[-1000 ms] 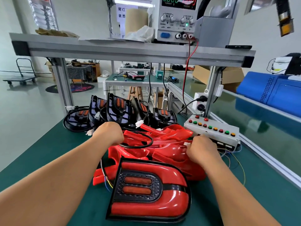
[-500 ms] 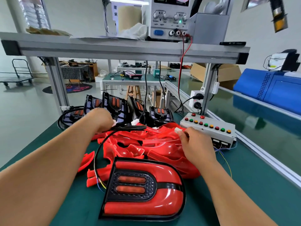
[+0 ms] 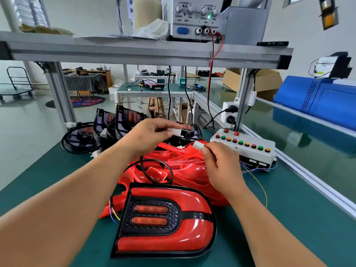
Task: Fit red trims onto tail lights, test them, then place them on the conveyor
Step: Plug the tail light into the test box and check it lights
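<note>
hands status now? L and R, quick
Left hand: pinches the upper white connector.
Right hand: pinches the lower white connector. The two connectors are apart, not joined.

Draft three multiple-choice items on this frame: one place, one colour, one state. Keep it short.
1. Where does the power supply sit?
A) green bench B) upper shelf C) floor
2. The left hand pinches the left connector, and the right hand pinches the right connector. Their colour?
A) black B) blue C) white
3. The two connectors are:
A) plugged together B) apart, one per hand C) lying on the bench

1 B: it stands on the shelf up top.
2 C: both plugs are white.
3 B: a gap shows between them.
</note>
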The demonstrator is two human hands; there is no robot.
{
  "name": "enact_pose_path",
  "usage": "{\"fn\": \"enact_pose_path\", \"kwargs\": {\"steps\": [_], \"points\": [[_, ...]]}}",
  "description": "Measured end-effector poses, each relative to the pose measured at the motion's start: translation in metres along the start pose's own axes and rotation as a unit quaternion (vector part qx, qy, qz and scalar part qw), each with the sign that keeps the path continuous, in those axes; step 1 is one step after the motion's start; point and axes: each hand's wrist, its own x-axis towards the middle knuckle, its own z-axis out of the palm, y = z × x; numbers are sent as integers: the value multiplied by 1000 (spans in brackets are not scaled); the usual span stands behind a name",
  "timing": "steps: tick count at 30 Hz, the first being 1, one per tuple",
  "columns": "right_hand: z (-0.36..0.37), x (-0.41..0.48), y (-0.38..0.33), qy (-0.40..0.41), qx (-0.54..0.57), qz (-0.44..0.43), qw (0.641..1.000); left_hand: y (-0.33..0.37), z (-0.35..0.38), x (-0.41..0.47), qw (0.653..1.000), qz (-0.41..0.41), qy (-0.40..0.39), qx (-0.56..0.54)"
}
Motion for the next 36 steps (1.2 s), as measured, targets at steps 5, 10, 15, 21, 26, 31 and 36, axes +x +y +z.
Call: {"fn": "enact_pose_path", "kwargs": {"steps": [5,10,15,21,26,31,36], "points": [[1,-1,-1,3,20,-8,1000,-4,18,0,999,-14,1,-37],[1,-1,0,6,28,-13,1000,-10,25,1,998,-1,-21,-54],[1,-1,3,-4,30,-12,999,-11,31,-2,998,39,-20,-37],[1,-2,2,-8,23,-19,1000,-14,34,-4,996,15,-23,-81],[1,-3,-2,-4,5,-43,999,-16,34,-8,995,-8,-19,-99],[4,-6,-4,-6,-22,-43,999,-15,32,-9,995,-43,-29,-84],[2,-7,-6,13,-55,-83,995,-7,28,-6,994,-75,-55,-58]]}}
